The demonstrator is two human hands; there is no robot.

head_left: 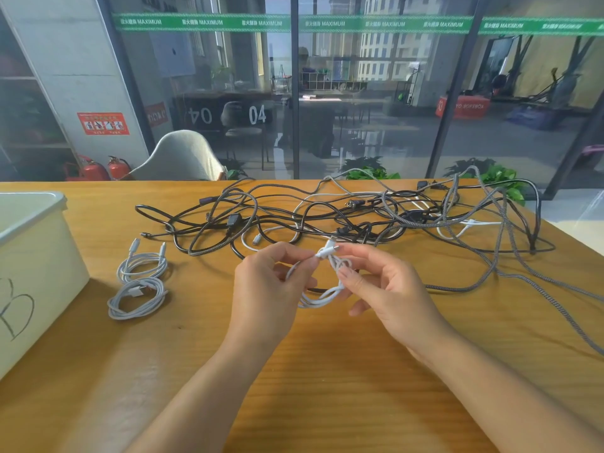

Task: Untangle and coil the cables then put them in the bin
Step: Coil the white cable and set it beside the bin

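Note:
A small white cable coil hangs between my hands above the wooden table. My left hand pinches the cable near its plug end, and my right hand pinches the wrapped part of the coil. Behind them lies a tangle of black, grey braided and white cables. Two coiled white cables, one behind the other, lie on the table to the left. The white bin, marked with a letter B, stands at the far left.
The table's far edge meets a glass wall. A grey chair and red fire extinguishers stand beyond the edge at the left. A grey braided cable trails toward the right edge of the table.

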